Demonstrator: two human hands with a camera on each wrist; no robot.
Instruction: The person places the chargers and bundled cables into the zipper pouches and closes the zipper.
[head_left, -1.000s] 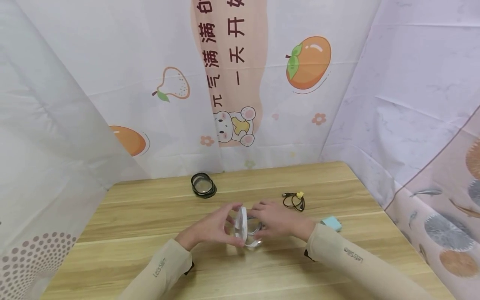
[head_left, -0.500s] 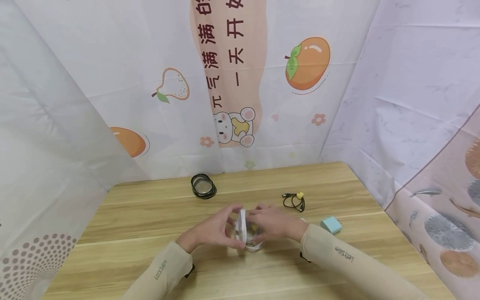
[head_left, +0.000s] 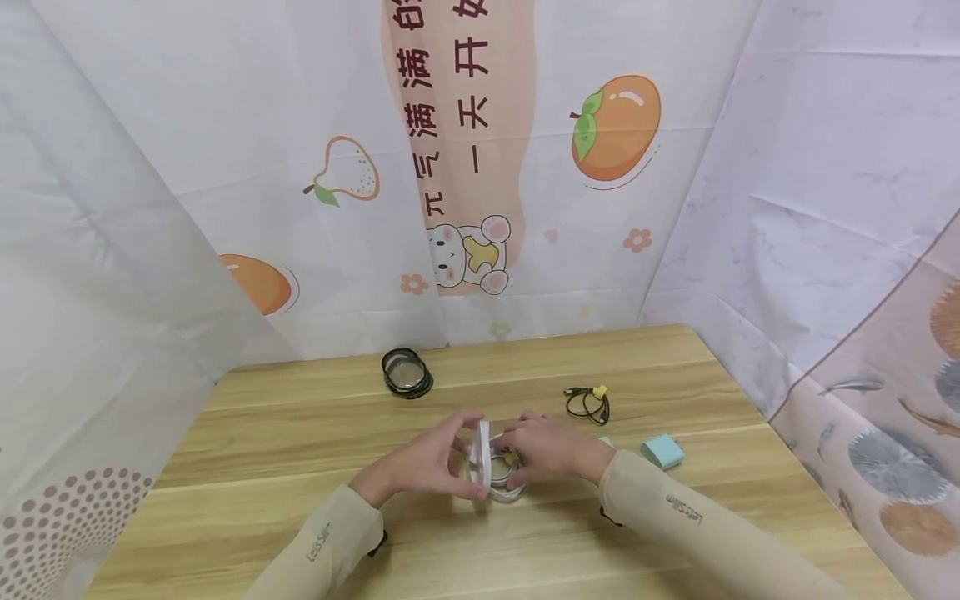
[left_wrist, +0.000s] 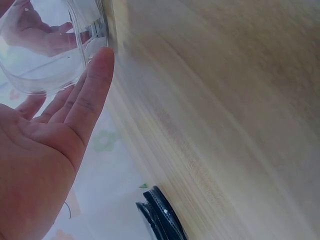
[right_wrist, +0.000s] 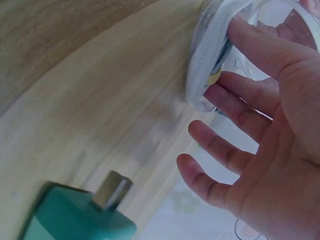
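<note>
A clear round zip case (head_left: 507,496) with a white rim stands unfolded at the middle of the table. My left hand (head_left: 429,461) holds its upright half between thumb and fingers; in the left wrist view a fingertip touches the rim of the clear shell (left_wrist: 45,75). Inside the lower half my right hand (head_left: 551,450) pinches a coiled cable with a yellow tie (right_wrist: 214,77), mostly hidden by the fingers. The right wrist view shows the thumb and first fingers at the case's white rim (right_wrist: 200,65), the other two fingers spread away from it.
At the back left lies a black-rimmed round case (head_left: 407,373). A black cable with a yellow tie (head_left: 588,403) rests right of the hands. The teal charger (head_left: 662,451) sits beside the right sleeve, and a small pale green thing (head_left: 604,440) shows above that cuff.
My right hand and arm have shifted slightly left, further into the case, uncovering more of the charger. The yellow tie now shows inside the case. My left hand has hardly moved.
</note>
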